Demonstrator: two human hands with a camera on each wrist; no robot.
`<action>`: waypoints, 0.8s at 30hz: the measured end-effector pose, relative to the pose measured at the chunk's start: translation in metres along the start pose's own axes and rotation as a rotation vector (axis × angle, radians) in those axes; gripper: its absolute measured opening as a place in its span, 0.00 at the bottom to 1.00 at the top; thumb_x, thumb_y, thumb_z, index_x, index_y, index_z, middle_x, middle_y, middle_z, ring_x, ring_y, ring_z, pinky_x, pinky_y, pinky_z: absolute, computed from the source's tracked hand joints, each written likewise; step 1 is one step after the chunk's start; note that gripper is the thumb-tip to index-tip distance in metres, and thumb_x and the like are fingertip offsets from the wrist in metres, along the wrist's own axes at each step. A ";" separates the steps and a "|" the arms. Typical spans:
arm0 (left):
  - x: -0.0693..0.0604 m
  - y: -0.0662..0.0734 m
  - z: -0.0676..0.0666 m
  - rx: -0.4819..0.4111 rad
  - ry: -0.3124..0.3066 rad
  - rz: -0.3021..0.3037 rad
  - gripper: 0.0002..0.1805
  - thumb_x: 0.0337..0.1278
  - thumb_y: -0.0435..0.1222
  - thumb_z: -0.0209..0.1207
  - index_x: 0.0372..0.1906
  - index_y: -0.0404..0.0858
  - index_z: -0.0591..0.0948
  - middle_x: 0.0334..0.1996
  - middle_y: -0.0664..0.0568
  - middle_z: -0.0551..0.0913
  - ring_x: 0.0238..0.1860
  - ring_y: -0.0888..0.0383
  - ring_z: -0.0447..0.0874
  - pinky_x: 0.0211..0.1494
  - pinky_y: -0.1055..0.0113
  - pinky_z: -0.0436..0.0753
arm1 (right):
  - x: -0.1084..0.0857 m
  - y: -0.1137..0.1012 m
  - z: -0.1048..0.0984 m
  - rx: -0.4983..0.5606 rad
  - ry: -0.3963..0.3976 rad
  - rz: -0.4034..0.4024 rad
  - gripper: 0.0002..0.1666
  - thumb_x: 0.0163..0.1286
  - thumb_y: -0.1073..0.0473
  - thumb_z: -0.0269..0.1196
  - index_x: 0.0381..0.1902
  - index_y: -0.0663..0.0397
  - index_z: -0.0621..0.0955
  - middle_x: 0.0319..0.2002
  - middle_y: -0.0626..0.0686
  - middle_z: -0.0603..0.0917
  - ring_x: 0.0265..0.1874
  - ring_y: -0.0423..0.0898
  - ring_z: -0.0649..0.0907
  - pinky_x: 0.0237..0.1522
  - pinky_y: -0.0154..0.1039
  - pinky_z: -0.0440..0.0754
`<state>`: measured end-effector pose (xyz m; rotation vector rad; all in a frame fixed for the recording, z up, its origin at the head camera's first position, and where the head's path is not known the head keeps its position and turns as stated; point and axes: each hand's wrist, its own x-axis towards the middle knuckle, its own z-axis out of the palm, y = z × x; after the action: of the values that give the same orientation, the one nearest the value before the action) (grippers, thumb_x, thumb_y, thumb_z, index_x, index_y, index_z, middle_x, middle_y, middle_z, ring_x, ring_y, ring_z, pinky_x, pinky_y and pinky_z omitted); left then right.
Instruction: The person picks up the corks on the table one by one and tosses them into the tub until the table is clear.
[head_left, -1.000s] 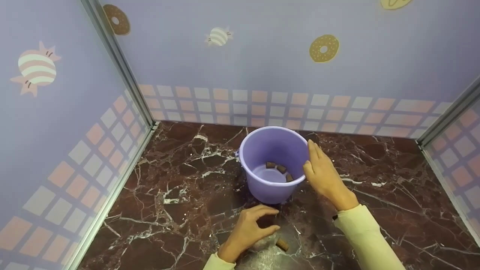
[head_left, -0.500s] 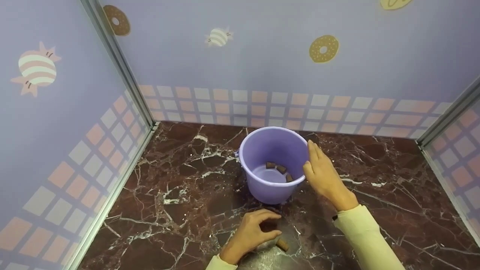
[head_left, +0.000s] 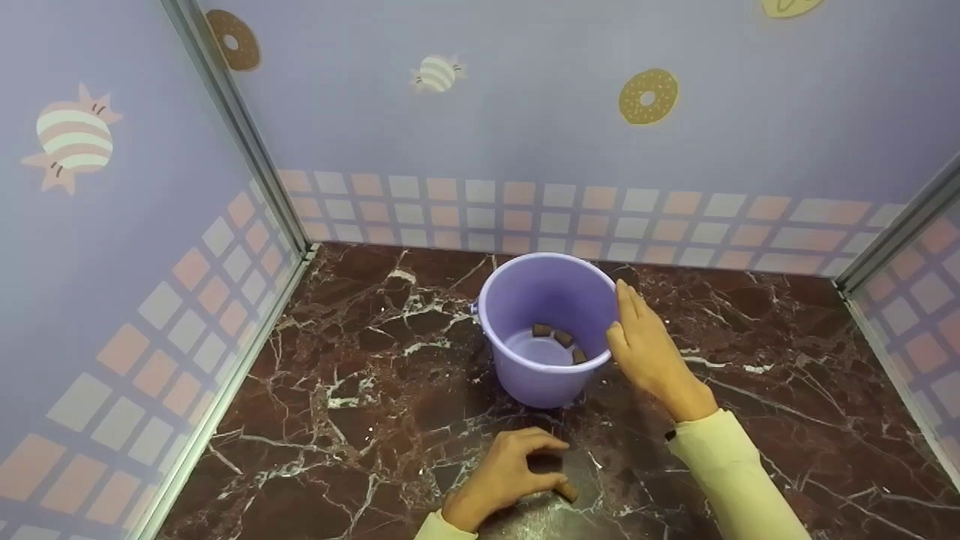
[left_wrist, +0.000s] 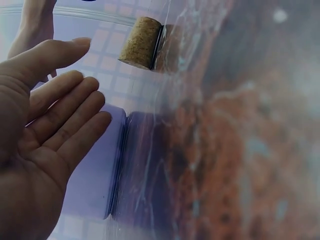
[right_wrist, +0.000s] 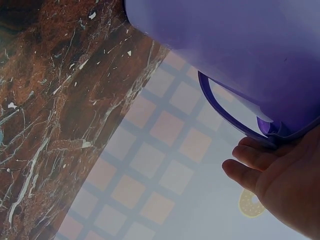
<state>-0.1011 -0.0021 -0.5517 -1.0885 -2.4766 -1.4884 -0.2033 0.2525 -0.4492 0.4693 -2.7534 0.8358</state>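
A cork [head_left: 568, 492] [left_wrist: 140, 44] stands on the dark marbled tabletop in front of a purple bucket [head_left: 538, 386]. My left hand [head_left: 501, 474] is beside that cork, its thumb overlapping part of it in the head view. The left wrist view shows this hand [left_wrist: 55, 115] with fingers extended and a gap to the cork. Against the bucket's right rim lies my right hand [head_left: 651, 352], fingers fairly straight. In the right wrist view its fingers [right_wrist: 250, 175] touch the bucket near the joint of the purple handle [right_wrist: 220, 110]. Three brown corks [head_left: 562, 338] lie inside on the bucket's floor.
A patterned back wall [head_left: 525, 112] with printed sweets rises behind the table [head_left: 360, 450]. Side panels stand left [head_left: 90, 262] and right [head_left: 930, 315], joined at metal corner posts.
My left hand has shifted slightly right and toward the near edge, so its thumb now covers part of the cork. The right hand and the bucket stay where they were.
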 end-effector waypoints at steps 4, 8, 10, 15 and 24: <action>-0.001 0.000 0.002 -0.006 -0.030 -0.001 0.19 0.49 0.30 0.80 0.49 0.34 0.90 0.44 0.49 0.91 0.48 0.60 0.89 0.58 0.74 0.82 | 0.000 0.001 0.001 0.000 -0.002 0.000 0.40 0.77 0.64 0.47 0.80 0.79 0.53 0.79 0.77 0.58 0.79 0.72 0.58 0.81 0.63 0.53; -0.003 0.001 0.003 0.014 -0.057 -0.004 0.18 0.50 0.33 0.81 0.48 0.35 0.91 0.44 0.52 0.91 0.46 0.62 0.89 0.56 0.77 0.82 | 0.000 0.002 0.001 0.004 -0.003 0.001 0.40 0.77 0.64 0.47 0.80 0.78 0.53 0.79 0.77 0.57 0.79 0.72 0.58 0.81 0.63 0.53; -0.003 0.001 0.004 0.028 -0.070 -0.003 0.18 0.50 0.34 0.81 0.48 0.35 0.91 0.44 0.53 0.91 0.46 0.64 0.89 0.55 0.79 0.81 | 0.000 0.002 0.001 0.007 -0.001 0.002 0.40 0.77 0.64 0.47 0.80 0.78 0.53 0.79 0.77 0.58 0.79 0.72 0.58 0.81 0.62 0.53; -0.004 0.002 0.003 0.023 -0.113 0.012 0.18 0.49 0.33 0.81 0.47 0.35 0.91 0.43 0.54 0.92 0.44 0.64 0.89 0.54 0.79 0.82 | 0.000 0.001 0.001 0.012 0.005 0.001 0.40 0.76 0.64 0.48 0.80 0.78 0.53 0.79 0.77 0.58 0.79 0.71 0.58 0.81 0.62 0.52; -0.006 0.003 0.003 0.043 -0.149 0.001 0.18 0.49 0.31 0.81 0.47 0.36 0.91 0.43 0.55 0.92 0.44 0.67 0.88 0.54 0.79 0.82 | 0.000 0.001 0.001 0.009 -0.004 0.009 0.40 0.77 0.63 0.47 0.81 0.77 0.53 0.79 0.77 0.57 0.79 0.72 0.58 0.81 0.63 0.52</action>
<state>-0.0938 -0.0015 -0.5532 -1.2352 -2.5911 -1.3948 -0.2039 0.2529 -0.4507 0.4614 -2.7581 0.8500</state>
